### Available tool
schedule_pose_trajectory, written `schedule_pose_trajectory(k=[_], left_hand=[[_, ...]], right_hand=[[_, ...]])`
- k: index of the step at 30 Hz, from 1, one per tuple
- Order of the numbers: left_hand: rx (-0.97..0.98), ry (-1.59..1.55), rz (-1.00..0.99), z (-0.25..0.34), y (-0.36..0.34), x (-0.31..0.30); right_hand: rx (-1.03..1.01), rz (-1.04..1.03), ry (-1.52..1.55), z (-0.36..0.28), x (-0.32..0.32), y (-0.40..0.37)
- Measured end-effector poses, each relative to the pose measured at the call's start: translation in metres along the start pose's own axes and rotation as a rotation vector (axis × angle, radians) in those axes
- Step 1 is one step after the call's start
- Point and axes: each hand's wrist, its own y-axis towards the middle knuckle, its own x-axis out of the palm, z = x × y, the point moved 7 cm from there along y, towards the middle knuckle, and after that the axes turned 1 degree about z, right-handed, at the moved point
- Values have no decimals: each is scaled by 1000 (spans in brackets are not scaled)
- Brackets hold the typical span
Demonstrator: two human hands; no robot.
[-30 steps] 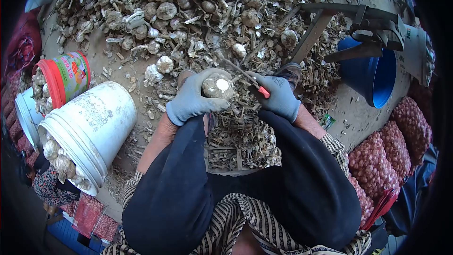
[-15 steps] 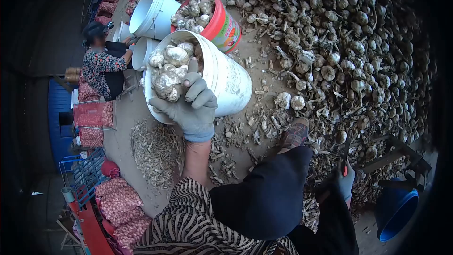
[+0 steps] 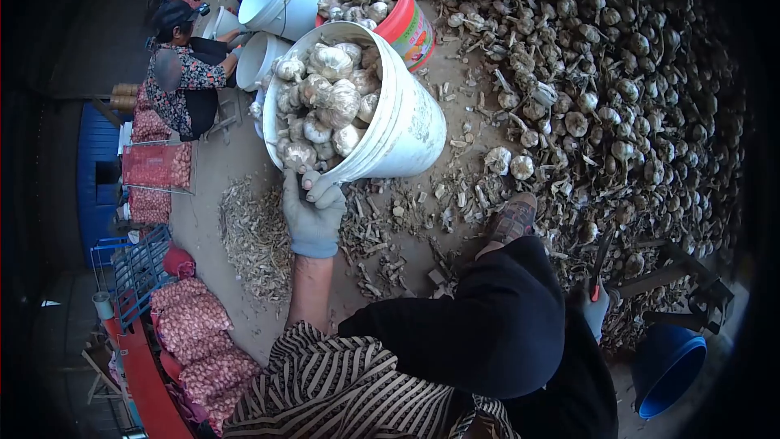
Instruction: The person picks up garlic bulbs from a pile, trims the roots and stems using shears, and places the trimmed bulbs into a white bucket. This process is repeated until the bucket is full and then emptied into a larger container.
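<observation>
1. The white bucket (image 3: 416, 134) stands near the seated person, its mouth within easy reach of the left arm, likely so that bulbs can go in without getting up.
2. Garlic bulbs (image 3: 331, 104) fill that bucket close to its rim; the red bucket (image 3: 419, 39), just beside it, carries more of them.
3. The garlic heap (image 3: 621, 81) spreads on the far side of the white bucket's base, and two loose bulbs (image 3: 522, 167) lie on the floor between (handy, I'd judge, for either hand).
4. The left hand (image 3: 312, 215), gloved, is at the white bucket's near rim, its fingers partly curled. They meet the rim beside the nearest bulb; whether they pinch that bulb or merely rest there, I cannot tell.
5. The right hand (image 3: 595, 310), well apart from the white bucket, has its fingers wrapped round a red-handled tool (image 3: 600, 262). The tool points away from the body, perhaps to keep its metal end clear of the leg.
6. Another person (image 3: 183, 85) sits beyond the white bucket, reaching toward other pails.
</observation>
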Motion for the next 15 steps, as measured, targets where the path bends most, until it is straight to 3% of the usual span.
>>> schedule_pose_trajectory(k=[3,4,6,7,8,9,10,11,12,13,15], left_hand=[[-54,324,92,9,-22,-10],[-66,315,95,6,-36,-7],[-59,968,84,-27,-53,16],[-154,1234,9,-57,-57,23],[-234,1493,-107,-84,-58,24],[-242,1755,-403,-112,-47,17],[-299,1709,-491,-152,-35,12],[-82,1913,-681,-186,-22,23],[187,2099,-860,-218,-10,37],[51,1948,-822,-253,8,35],[135,1853,-1027,-333,40,53]], right_hand=[[-139,-23,-181,-15,4,-1],[-34,-25,-66,-14,9,-3],[152,111,23,-11,12,-9],[176,54,183,18,5,-4],[142,12,138,-1,7,-11],[74,28,35,-31,7,-19],[101,15,22,-26,5,-19],[82,23,-10,-45,5,-23],[49,33,-75,-21,-1,-16],[32,41,-102,-19,-7,-16],[5,41,-144,-29,-9,-18]])
